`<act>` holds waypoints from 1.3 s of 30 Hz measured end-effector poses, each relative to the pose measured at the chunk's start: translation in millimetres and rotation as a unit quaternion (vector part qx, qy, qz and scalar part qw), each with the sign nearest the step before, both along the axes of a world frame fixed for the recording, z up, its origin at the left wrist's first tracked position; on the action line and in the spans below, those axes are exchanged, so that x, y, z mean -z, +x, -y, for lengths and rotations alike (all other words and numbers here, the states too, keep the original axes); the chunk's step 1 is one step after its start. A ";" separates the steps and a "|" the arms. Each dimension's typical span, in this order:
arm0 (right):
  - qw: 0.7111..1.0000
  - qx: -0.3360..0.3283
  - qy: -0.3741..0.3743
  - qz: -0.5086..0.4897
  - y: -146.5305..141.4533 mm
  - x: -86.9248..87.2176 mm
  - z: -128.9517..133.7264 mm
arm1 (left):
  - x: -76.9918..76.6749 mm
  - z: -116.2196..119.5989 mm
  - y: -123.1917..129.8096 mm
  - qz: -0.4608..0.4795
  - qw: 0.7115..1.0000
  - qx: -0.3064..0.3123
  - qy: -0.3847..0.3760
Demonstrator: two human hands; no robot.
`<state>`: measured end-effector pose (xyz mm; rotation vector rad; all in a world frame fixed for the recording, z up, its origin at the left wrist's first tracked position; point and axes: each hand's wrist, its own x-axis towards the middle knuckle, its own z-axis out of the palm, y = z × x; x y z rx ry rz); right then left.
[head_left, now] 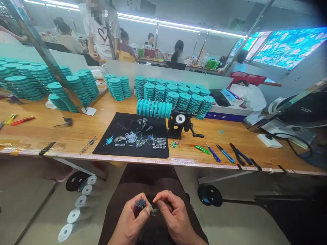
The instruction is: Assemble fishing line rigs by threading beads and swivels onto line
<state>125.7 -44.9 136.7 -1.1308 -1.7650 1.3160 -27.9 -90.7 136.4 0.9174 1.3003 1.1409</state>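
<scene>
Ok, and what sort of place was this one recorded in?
Probably a small hand-assembly workshop: stacks of teal spools stand on a long wooden bench, hand tools such as pliers lie near its front edge, and other people sit in the room beyond.

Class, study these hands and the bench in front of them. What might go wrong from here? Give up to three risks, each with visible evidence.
1. The left hand holds a bundle of thin dark pieces over the lap, so any that slip might land on the floor.
2. Small coloured bits lie loose on the wood; a bump could scatter them.
3. The pliers lie near the bench's front edge and might get knocked off.
</scene>
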 end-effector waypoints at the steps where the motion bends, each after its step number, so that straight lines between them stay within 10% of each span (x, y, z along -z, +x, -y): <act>1: 1.000 0.002 -0.007 -0.009 -0.3 -0.5 0.4 | 1.9 -0.3 0.2 0.007 1.000 0.001 -0.001; 12: 0.999 -0.002 -0.048 -0.024 5.3 6.2 0.0 | 12.6 -2.4 9.2 0.205 0.975 0.031 -0.077; 27: 0.989 0.007 -0.122 -0.082 14.2 10.9 -0.7 | 19.1 -6.5 13.7 0.151 0.986 0.024 -0.059; 39: 0.961 -0.051 -0.216 -0.164 13.6 11.2 -4.4 | 32.4 -6.2 18.7 0.281 0.949 0.086 -0.116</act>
